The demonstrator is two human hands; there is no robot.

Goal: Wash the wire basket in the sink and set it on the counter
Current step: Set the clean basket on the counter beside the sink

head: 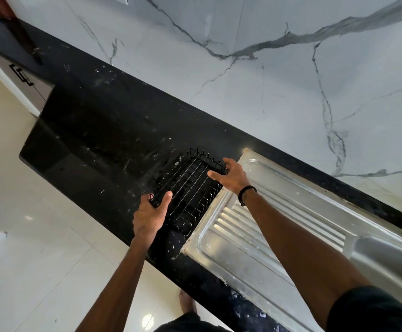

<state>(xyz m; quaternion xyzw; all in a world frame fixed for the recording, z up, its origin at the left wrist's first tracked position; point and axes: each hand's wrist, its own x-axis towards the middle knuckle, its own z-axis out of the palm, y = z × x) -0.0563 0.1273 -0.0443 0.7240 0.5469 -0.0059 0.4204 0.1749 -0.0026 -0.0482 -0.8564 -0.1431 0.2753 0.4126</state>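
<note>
The black wire basket (190, 188) is seen on the dark counter (94, 140), just beside the left edge of the steel drainboard (279, 212); whether its base rests fully on the stone or is held slightly off it cannot be told. The near-left corner of the rim is pinched by the left hand (150, 215), thumb laid on top and fingers curled beneath. The right hand (228, 176) is held at the far-right corner with fingers spread and only loosely bent; contact with the rim is probable, a firm grip is not shown. The sink bowl (387, 257) lies well apart to the right.

Judgement: the step in hand is the setting-down or the release, though a pick-up cannot be ruled out. For a clean placement, the basket should be kept level, all of its base brought onto the counter and none onto the raised drainboard lip, and the hands withdrawn sideways so no wire is snagged. Wet stone is likely slippery; a check for rocking is advised.
</note>
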